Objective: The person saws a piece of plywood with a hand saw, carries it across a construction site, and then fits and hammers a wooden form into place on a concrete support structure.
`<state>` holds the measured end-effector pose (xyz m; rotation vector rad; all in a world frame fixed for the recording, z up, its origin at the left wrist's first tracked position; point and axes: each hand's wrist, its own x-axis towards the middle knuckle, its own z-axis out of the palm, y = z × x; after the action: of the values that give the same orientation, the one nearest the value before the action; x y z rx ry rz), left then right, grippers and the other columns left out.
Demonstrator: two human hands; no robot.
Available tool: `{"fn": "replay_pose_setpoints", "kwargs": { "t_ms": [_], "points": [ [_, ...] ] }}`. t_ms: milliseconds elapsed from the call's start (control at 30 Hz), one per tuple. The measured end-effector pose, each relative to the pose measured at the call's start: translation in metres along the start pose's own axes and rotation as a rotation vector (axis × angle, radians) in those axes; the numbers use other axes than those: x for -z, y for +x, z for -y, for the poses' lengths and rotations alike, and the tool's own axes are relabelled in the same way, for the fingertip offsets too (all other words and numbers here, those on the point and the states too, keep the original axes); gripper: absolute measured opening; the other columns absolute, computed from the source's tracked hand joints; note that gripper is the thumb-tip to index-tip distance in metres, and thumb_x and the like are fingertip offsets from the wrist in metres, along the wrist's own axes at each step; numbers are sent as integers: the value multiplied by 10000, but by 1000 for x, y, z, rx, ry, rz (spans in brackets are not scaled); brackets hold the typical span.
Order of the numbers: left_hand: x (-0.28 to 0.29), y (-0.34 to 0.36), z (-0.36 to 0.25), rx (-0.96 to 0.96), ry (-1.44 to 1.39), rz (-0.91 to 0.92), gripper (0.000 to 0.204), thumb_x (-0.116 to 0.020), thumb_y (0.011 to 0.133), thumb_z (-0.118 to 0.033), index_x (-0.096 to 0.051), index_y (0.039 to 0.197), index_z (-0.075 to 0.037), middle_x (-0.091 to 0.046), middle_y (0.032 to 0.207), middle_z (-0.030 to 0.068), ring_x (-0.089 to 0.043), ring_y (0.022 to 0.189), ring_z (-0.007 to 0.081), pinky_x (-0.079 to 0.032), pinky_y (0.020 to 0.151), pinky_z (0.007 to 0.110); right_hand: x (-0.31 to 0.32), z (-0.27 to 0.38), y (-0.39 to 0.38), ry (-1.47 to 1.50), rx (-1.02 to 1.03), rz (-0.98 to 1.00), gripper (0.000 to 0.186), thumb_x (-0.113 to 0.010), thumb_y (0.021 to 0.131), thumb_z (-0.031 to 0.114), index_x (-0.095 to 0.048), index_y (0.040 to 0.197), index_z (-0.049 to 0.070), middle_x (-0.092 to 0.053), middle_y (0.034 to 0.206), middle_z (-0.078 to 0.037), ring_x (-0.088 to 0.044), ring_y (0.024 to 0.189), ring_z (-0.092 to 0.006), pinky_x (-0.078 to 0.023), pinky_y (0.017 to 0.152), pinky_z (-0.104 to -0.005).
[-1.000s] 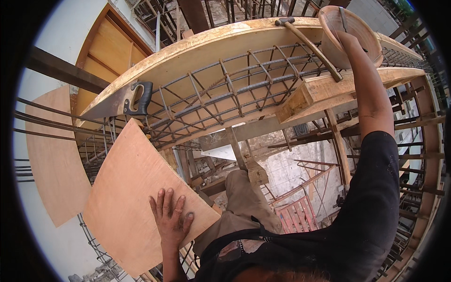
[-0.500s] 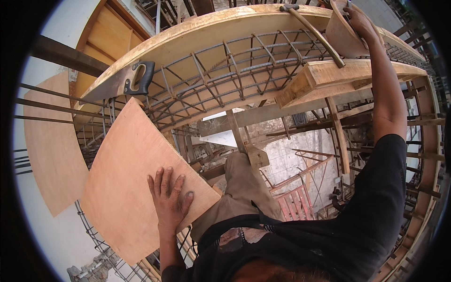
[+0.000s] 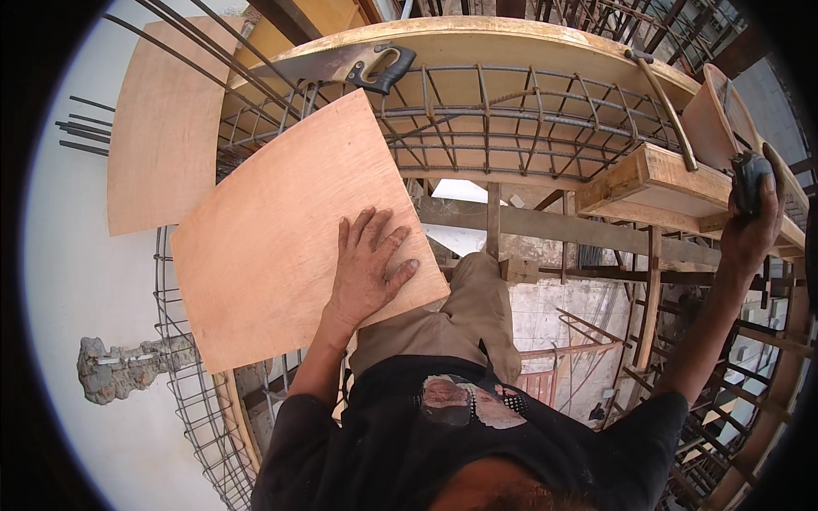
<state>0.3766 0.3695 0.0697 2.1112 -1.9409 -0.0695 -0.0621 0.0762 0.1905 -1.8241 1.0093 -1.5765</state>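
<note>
My left hand [image 3: 368, 264] lies flat with its fingers spread on a sheet of plywood [image 3: 264, 247]. The sheet rests across my lap and reaches to the rebar cage. Off to the right, my right hand [image 3: 754, 217] grips a black tape measure [image 3: 750, 183], just beside a tan bucket [image 3: 709, 119]. A hammer [image 3: 665, 102] with a wooden handle leans between the far formwork edge and a timber piece, left of the bucket. Beyond the plywood's top corner, a handsaw [image 3: 349, 68] with a black handle lies on the rebar.
A rebar cage [image 3: 511, 119] runs inside curved wooden formwork [image 3: 477, 30] ahead of me. Another plywood piece [image 3: 162, 145] stands against the white wall [image 3: 77, 281] at left. Rebar ends [image 3: 196, 51] jut out there. Below are wooden beams [image 3: 579, 228] and a deep drop.
My right hand has come out of the bucket with the tape measure and moved nearer to me. My view has swung, shifting the scene. My left hand stays flat on the plywood.
</note>
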Motion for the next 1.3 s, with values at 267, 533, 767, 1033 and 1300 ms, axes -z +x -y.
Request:
{"fn": "replay_pose_setpoints", "kwargs": {
  "t_ms": [267, 533, 767, 1033, 1300],
  "points": [
    [6, -29, -21, 37, -424, -102, 512, -691, 912, -388, -609, 1325, -97, -516, 1399, 167, -467, 1332, 348, -345, 1120, 514, -164, 52, -239, 946, -795, 406, 669, -764, 867, 419, -518, 1338, 12, -638, 1035, -102, -655, 849, -157, -552, 592, -280],
    [2, -83, -48, 35, -1024, -136, 412, -787, 877, -181, -632, 1208, 10, -624, 1165, 120, -654, 992, 197, -536, 837, 291, -207, 87, -316, 754, -562, 777, 814, -764, 840, 523, -463, 1406, 22, -556, 1262, -145, -561, 1192, -318, -455, 1011, -414],
    [10, -140, -49, 577, -1515, -34, 385, -766, 911, -194, -601, 1148, 61, -629, 1069, 87, -657, 980, 133, -562, 786, 278, -215, 125, -317, 144, -165, 964, 610, -748, 864, 356, -550, 1318, 0, -587, 1133, -187, -613, 1020, -338, -498, 905, -392],
    [23, -168, -28, -146, -753, -47, 632, -829, 785, -328, -618, 1271, 16, -664, 1127, 196, -707, 885, 342, -573, 755, 366, -227, 130, -346, 686, -1156, 847, 343, -493, 1062, 399, -579, 1022, 70, -586, 918, -25, -550, 855, -100, -452, 728, -261],
    [31, -192, -33, 314, -981, -97, 435, -743, 911, -260, -616, 1210, 27, -710, 994, 166, -710, 833, 231, -558, 676, 323, -228, 144, -344, 317, -35, 853, 823, -611, 908, 618, -394, 1465, 52, -386, 1439, -199, -490, 1276, -346, -418, 1073, -493]
  ]
}}
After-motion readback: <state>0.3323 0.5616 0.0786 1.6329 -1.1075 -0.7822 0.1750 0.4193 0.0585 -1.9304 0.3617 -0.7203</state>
